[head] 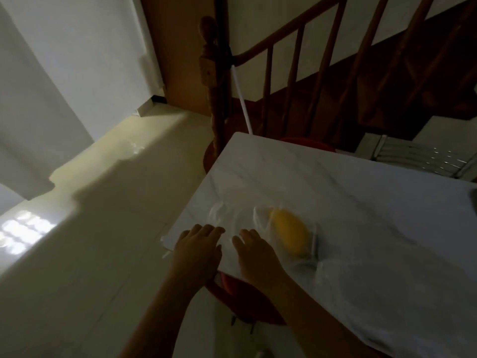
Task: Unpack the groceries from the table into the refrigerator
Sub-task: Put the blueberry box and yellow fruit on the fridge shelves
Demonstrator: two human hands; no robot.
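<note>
A clear plastic bag (242, 218) lies near the left front corner of the white marble table (361, 202), and a yellow fruit (289, 232) shows through it. My left hand (198, 250) rests palm down at the table's corner, fingers spread beside the bag's left end. Just right of it, my right hand (255, 254) hovers palm down over the bag, fingers apart, close to the yellow fruit. Neither hand grips anything. More crumpled clear plastic (343, 277) lies to the right of the fruit. The picture is dim and blurred.
A wooden stair railing (291, 60) and newel post (214, 73) stand behind the table. A red stool (245, 295) sits under the table's near edge. A white chair (418, 156) is at the far right. Pale tiled floor (103, 228) spreads left, with white walls beyond.
</note>
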